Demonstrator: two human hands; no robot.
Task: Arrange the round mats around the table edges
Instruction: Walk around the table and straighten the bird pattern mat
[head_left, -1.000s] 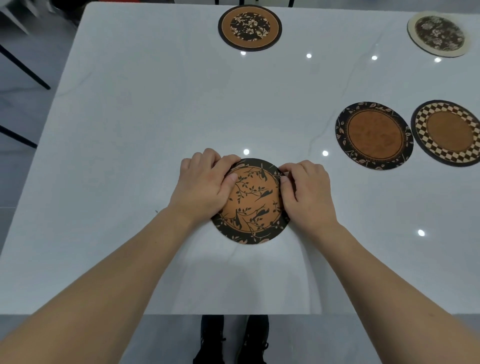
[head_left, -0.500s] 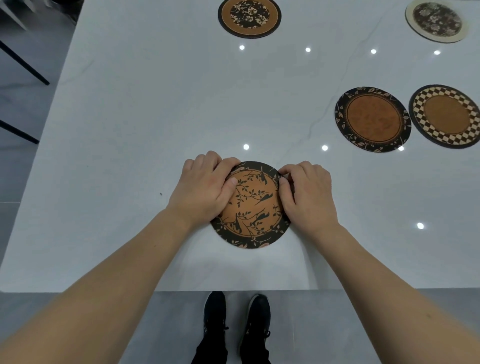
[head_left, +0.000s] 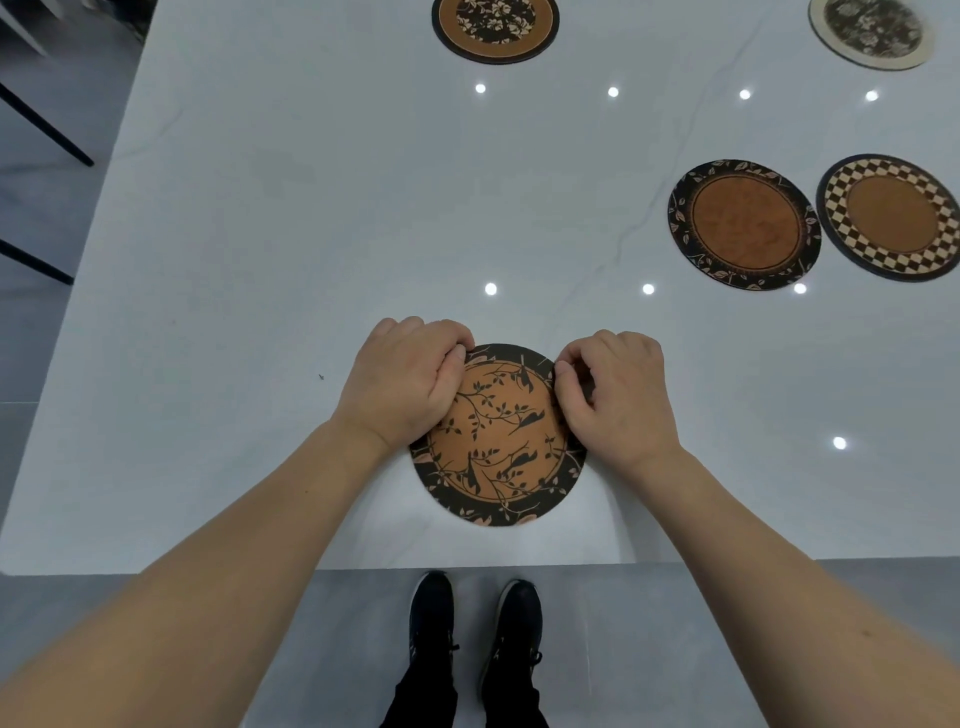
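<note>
A round brown mat with a black bird-and-branch pattern lies flat on the white table, close to its near edge. My left hand grips the mat's left rim with curled fingers. My right hand pinches its right rim. A floral brown mat lies at the far edge. A cream-rimmed dark mat sits at the far right. A leaf-bordered mat and a checkered mat lie side by side at the right.
The table's near edge runs just in front of the held mat, with grey floor and my black shoes below it. Dark chair legs stand beyond the left edge. Ceiling lights reflect as bright dots on the tabletop.
Both hands have slid the bird mat toward the near table edge. My view has tilted down, so the far mats sit higher and my shoes show.
</note>
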